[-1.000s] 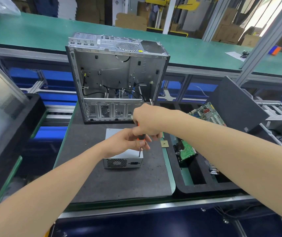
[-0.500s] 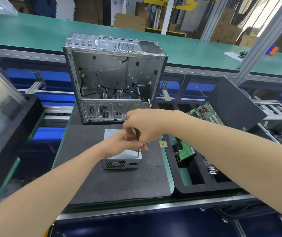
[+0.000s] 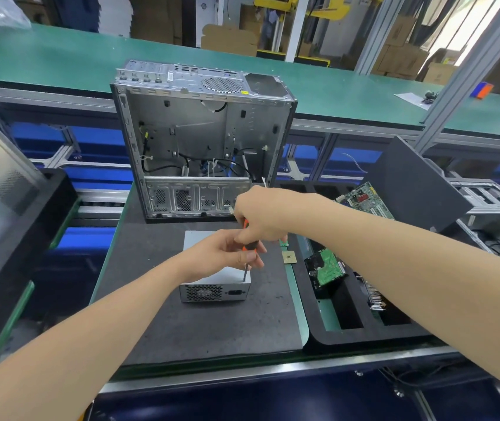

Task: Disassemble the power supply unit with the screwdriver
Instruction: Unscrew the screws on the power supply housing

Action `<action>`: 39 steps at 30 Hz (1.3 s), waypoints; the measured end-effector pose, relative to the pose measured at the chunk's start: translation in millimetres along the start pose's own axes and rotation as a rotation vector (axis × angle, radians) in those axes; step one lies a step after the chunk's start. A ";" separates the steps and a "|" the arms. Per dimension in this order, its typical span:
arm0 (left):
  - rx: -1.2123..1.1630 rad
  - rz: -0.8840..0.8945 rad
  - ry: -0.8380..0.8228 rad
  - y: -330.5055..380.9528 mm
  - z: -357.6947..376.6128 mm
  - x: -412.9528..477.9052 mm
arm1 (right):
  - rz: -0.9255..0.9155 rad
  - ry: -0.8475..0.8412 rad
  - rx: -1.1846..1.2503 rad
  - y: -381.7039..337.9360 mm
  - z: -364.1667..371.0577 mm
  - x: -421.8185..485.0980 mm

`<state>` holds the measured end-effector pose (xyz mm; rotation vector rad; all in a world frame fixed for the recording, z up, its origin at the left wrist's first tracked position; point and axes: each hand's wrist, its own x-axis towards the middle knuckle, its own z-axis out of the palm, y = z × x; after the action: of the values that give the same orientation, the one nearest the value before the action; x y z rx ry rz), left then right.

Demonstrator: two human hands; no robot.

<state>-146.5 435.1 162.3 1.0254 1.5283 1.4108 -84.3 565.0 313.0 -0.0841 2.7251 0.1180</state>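
A small grey power supply unit (image 3: 215, 291) lies on the dark mat (image 3: 200, 326), its fan grille and power socket facing me. My right hand (image 3: 262, 217) grips the orange and black handle of a screwdriver (image 3: 246, 265) held upright, its tip on the unit's top near the right front corner. My left hand (image 3: 226, 256) rests on top of the unit, with its fingers curled round the lower handle and shaft of the screwdriver.
An open, emptied computer case (image 3: 200, 141) stands upright behind the unit. A black foam tray (image 3: 361, 335) on the right holds a hard drive (image 3: 327, 268) and a circuit board (image 3: 364, 200). A small square chip (image 3: 289, 257) lies at the mat's right edge. A dark panel (image 3: 409, 186) leans further right.
My right hand has shifted slightly on the screwdriver handle, dipping and coming back up. The screwdriver tip stays on the same corner and my left hand stays on the unit.
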 end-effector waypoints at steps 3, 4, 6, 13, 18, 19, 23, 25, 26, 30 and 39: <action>-0.003 -0.019 0.000 0.8 -1.2 0.5 | -0.187 0.012 -0.038 5.2 -1.8 -1.1; -0.006 -0.023 -0.002 1.1 -1.2 0.8 | -0.230 0.005 -0.028 5.2 -2.0 -2.1; -0.011 -0.023 -0.008 0.8 -0.9 1.2 | -0.262 0.001 -0.023 3.5 -0.6 -3.1; -0.044 -0.013 -0.011 2.2 0.7 -0.5 | -0.239 0.034 -0.038 -1.4 3.1 -2.2; -0.034 -0.011 -0.016 -0.8 -0.1 -0.2 | 0.037 0.309 -0.089 -8.4 10.5 0.3; -0.030 -0.008 -0.026 -1.0 0.1 0.3 | 0.125 0.299 -0.043 -10.9 12.0 1.6; -0.040 0.021 -0.042 -0.3 1.9 3.2 | 0.171 0.115 0.080 -11.3 10.0 6.7; -0.048 0.021 -0.043 0.4 1.0 2.6 | 0.077 0.056 0.038 -7.5 6.2 5.6; -0.043 0.011 -0.042 0.6 0.0 2.3 | 0.029 0.049 0.004 -4.5 4.6 5.7; -0.024 -0.029 -0.040 -0.1 -3.3 2.1 | -0.218 0.019 -0.068 7.0 -0.9 5.6; -0.050 -0.019 -0.040 -2.0 -3.6 2.4 | -0.300 0.021 -0.052 6.8 5.5 4.0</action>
<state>-150.8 436.0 160.4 1.0002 1.4632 1.4003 -86.3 572.1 306.8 -0.5083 2.6941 0.1017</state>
